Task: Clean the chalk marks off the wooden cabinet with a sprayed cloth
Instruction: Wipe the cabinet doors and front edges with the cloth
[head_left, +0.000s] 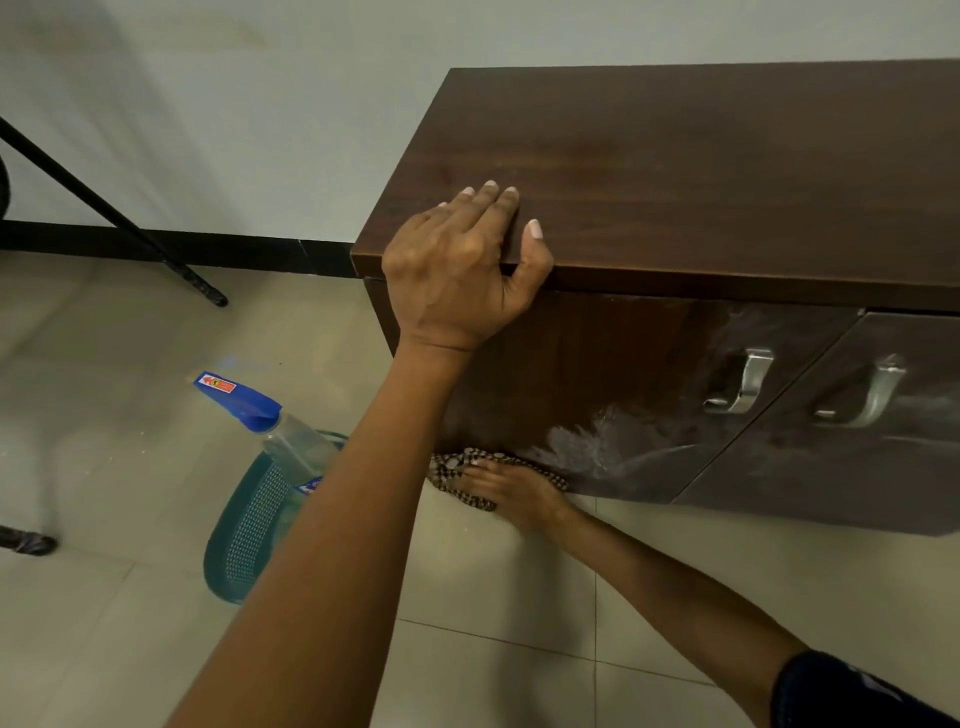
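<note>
Two bare hands show in the head view, both at a dark wooden cabinet (675, 171) that stands against a pale wall. The left hand (457, 270) lies on the cabinet's top at its near left corner, fingers flat on the top and thumb hooked over the front edge, gripping the edge itself and holding nothing else. The right hand (511, 493) is low at the bottom of the left door, pressed palm-down on a checked cloth (467, 480) in brown and cream; the cloth is bunched under the fingers and touches the door's lower edge right by the floor. Just right of the cloth a patch of white chalk marks (587, 441) smears the door, and fainter chalky haze spreads up and across toward the two metal handles (748, 382), one on each door. On the tiled floor (130, 467) to the left of the cabinet stands a clear spray bottle (291, 441) with a blue trigger head; a red and white sticker sits on the head and a label shows lower on the body, but the writing on both is too small and blurred to read. The bottle rests in or against a teal mesh basket (244, 530), partly hidden by the left forearm. A dark sleeve (852, 696) covers the right upper arm at the bottom right corner. Black stand legs (104, 208) cross the far left.
</note>
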